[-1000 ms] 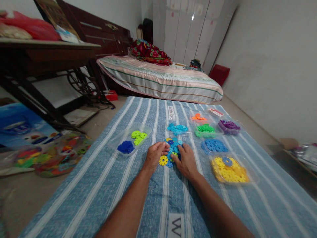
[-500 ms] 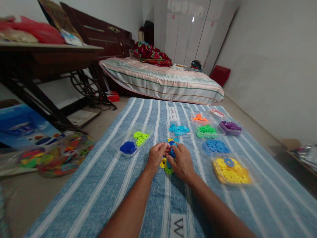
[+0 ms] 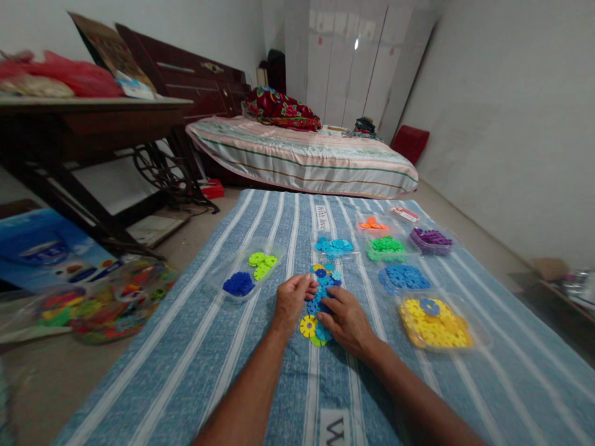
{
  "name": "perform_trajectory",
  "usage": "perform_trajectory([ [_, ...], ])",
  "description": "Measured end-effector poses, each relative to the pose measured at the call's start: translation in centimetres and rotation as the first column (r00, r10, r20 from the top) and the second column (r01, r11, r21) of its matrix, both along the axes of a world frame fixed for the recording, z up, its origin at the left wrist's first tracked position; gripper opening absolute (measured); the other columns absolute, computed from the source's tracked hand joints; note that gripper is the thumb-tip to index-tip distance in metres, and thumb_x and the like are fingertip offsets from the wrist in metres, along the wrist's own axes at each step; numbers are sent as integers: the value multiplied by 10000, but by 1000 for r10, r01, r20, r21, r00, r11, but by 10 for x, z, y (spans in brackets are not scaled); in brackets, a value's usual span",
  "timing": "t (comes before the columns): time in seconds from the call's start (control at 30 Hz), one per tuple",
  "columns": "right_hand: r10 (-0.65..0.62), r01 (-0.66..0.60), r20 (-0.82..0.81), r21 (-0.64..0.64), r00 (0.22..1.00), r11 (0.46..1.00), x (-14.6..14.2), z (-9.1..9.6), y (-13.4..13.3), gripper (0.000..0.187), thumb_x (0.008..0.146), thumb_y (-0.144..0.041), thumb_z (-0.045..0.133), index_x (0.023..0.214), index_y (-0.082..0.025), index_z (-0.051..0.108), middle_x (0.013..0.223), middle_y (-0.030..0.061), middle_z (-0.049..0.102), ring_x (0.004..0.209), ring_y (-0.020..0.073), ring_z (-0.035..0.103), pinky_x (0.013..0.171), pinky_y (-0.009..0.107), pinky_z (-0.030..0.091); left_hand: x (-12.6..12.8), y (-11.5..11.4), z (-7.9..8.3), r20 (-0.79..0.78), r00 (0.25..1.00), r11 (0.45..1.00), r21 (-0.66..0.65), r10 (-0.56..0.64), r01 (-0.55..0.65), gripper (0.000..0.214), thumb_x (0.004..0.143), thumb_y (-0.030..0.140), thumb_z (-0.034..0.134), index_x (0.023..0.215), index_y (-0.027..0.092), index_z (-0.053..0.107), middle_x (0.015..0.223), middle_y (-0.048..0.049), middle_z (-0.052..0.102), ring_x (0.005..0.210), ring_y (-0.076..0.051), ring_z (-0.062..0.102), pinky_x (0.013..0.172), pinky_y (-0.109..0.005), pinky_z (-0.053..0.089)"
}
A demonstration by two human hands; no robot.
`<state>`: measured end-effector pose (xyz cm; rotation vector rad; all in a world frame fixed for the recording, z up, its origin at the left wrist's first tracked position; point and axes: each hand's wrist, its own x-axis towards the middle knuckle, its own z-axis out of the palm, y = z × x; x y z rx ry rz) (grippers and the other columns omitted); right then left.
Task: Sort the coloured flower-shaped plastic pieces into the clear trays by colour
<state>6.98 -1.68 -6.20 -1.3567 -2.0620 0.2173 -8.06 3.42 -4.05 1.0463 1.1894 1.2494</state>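
Two hands are at a small group of flower-shaped discs, which lies between them on the desk, over its striped cloth. The fingertips of the left hand are brought close together at the group's left edge; whether this grip pinches a disc, I cannot tell. The right hand has thumb and fingers parted at the right edge, but they partly cover the discs, so its hold is also unclear.

As I judge, the work is in progress: a number of mostly blue discs are gathered, perhaps joined, with a yellow disc and a lime-green disc at the near end. Plenty is left unused: yellow pieces, blue pieces, green pieces and purple pieces lie in their boxes.
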Motion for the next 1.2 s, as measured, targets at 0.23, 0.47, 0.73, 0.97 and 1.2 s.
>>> perform_trajectory([
  [0.23,-94,88,-316,-33,944,996,34,-4,12,283,914,-347,472,794,-208,686,798,47,681,774,175,623,755,300,501,-2,-4,0,-116,993,999,31,26,-22,330,743,468,629,702,146,693,686,-53,696,631,-149,635,602,-260,506],
  [0.47,-176,97,-541,-171,823,980,40,-6,17,290,867,-375,503,763,-184,694,725,21,646,699,161,598,667,266,463,-1,-4,1,-233,972,999,53,17,-5,278,742,428,624,715,162,701,729,-56,720,662,-155,638,621,-263,500],
  [0.73,-219,127,-596,-192,772,973,42,-1,21,296,839,-379,513,705,-181,687,670,10,619,650,155,569,631,257,437,1,-3,1,-293,956,999,42,19,-7,270,721,434,628,745,172,689,749,-47,717,701,-164,638,648,-266,490],
  [0.97,-310,216,-615,-224,725,950,44,0,24,315,807,-431,519,687,-196,691,665,15,643,645,175,580,643,278,450,10,-7,6,-618,785,967,220,37,127,136,711,343,641,736,222,697,717,-10,646,712,-166,587,714,-284,457],
  [1.2,-318,213,-624,-239,714,947,43,-1,26,329,798,-446,523,691,-190,701,659,17,648,633,174,581,632,276,451,36,-7,31,-954,298,965,48,-31,256,142,716,367,680,712,228,708,828,-74,647,865,-252,620,749,-318,435],
])
